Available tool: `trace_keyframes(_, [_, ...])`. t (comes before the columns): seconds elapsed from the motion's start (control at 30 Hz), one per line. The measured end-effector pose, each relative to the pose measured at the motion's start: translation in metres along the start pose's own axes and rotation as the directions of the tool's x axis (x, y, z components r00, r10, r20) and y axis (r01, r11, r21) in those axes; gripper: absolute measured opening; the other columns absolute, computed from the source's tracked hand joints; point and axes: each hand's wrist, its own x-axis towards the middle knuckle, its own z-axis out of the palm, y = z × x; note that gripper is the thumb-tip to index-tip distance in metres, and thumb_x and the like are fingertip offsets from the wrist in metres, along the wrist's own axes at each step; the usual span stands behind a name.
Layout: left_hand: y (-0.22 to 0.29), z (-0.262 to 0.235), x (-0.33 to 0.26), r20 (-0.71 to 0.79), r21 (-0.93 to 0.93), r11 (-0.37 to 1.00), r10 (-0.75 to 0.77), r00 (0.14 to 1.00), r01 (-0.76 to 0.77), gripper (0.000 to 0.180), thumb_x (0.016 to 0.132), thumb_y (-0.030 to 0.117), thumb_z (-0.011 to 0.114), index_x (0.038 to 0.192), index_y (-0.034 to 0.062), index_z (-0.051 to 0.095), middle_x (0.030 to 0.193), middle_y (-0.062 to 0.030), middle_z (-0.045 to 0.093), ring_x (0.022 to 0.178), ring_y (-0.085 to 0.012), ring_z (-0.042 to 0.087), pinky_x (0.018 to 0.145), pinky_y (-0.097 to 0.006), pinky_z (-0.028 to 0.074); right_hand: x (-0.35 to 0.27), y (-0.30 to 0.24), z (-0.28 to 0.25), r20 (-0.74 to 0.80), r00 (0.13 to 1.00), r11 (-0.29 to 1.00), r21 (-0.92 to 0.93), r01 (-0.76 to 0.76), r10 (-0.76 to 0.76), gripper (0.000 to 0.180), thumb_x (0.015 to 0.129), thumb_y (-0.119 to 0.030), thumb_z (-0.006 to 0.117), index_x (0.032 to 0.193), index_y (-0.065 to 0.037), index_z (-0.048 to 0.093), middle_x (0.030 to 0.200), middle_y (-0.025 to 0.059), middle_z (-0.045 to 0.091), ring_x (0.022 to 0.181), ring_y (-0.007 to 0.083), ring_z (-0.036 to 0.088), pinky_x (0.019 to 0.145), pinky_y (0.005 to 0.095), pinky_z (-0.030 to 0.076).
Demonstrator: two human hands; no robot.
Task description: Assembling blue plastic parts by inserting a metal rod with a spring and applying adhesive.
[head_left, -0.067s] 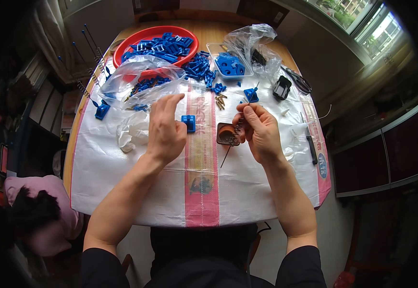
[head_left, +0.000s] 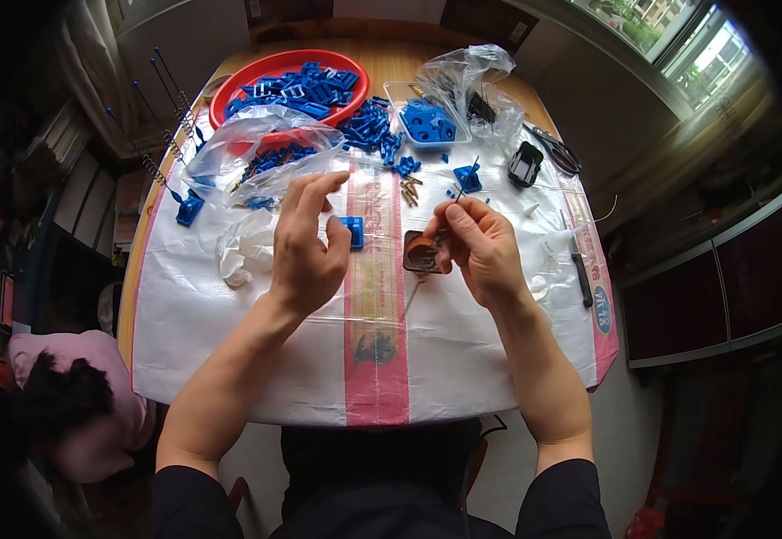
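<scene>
My right hand (head_left: pixel 481 247) pinches a thin dark wire rod (head_left: pixel 461 192) between thumb and fingers. The rod's top sticks up past the fingertips, and its lower part is blurred and partly covered by my hand. Just left of those fingers, a small square dark container (head_left: pixel 418 254) with a brownish-orange inside rests on the cloth. My left hand (head_left: pixel 306 247) hovers with fingers apart and nothing in it. Beside its thumb lies a blue plastic block (head_left: pixel 353 232), partly hidden by the hand. Beyond my right hand stands another blue plastic piece (head_left: pixel 468 178).
At the back are a red basin (head_left: pixel 364 79) of blue parts, a clear tub (head_left: pixel 429 123) and plastic bags (head_left: pixel 265 130). Brass-coloured pins (head_left: pixel 410 190) lie mid-table. Scissors (head_left: pixel 557 148), a black box (head_left: pixel 526 163) and a dark-handled tool (head_left: pixel 582 278) are rightward; coiled wires (head_left: pixel 159 172) stand left.
The wire rod's coiled part, visible before beside my right fingers, is now blurred and mostly hidden. My left fingers have spread a little. The whole view has shifted slightly.
</scene>
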Motion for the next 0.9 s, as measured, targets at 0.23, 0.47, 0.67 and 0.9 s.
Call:
trace_keyframes(0.23, [0.006,-0.006,-0.003,0.702,-0.614,0.436,-0.082,0.708,0.658,0.031,0.099,0.009,0.053,0.128,0.0004,0.054,0.086,-0.0053,0.065,0.073,-0.0094,0.062,0.062,-0.023,0.049,-0.013,0.0,0.02,0.24,0.962,0.97,0.172,-0.174,0.13,0.019,0.095,-0.01,0.059,0.107,0.003,0.052,0.091,0.0141,0.065,0.074,0.0229,0.07,0.062,0.0326,0.059])
trace_keyframes(0.47, [0.016,0.02,-0.019,0.466,-0.756,0.48,-0.082,0.881,0.445,0.041,0.089,0.001,0.066,0.129,0.0018,0.057,0.105,-0.0058,0.063,0.098,-0.0129,0.06,0.091,-0.027,0.048,-0.012,0.016,0.018,0.179,0.979,0.864,0.472,-0.174,0.099,0.008,0.093,-0.006,0.062,0.099,-0.001,0.062,0.093,0.0125,0.068,0.082,0.0225,0.07,0.063,0.0297,0.055])
trace_keyframes(0.67, [0.009,0.029,-0.021,0.367,-0.893,0.22,-0.147,0.919,0.392,0.02,0.099,0.014,0.054,0.11,-0.0002,0.063,0.094,-0.0068,0.064,0.086,-0.0129,0.059,0.079,-0.028,0.048,-0.014,0.003,0.03,0.017,0.981,0.903,0.388,-0.185,0.193,0.014,0.089,-0.004,0.068,0.099,0.003,0.062,0.086,0.0104,0.065,0.068,0.0141,0.058,0.062,0.0251,0.047])
trace_keyframes(0.9, [-0.009,0.021,-0.011,0.375,-0.902,0.079,-0.348,0.859,0.426,0.018,0.102,0.017,0.048,0.104,0.0033,0.059,0.1,-0.0135,0.068,0.084,-0.0183,0.067,0.071,-0.029,0.053,-0.037,-0.048,0.035,0.154,0.877,0.887,-0.169,-0.43,0.455,0.026,0.091,-0.013,0.067,0.104,0.008,0.058,0.083,0.0105,0.066,0.057,0.0095,0.057,0.051,0.0234,0.047])
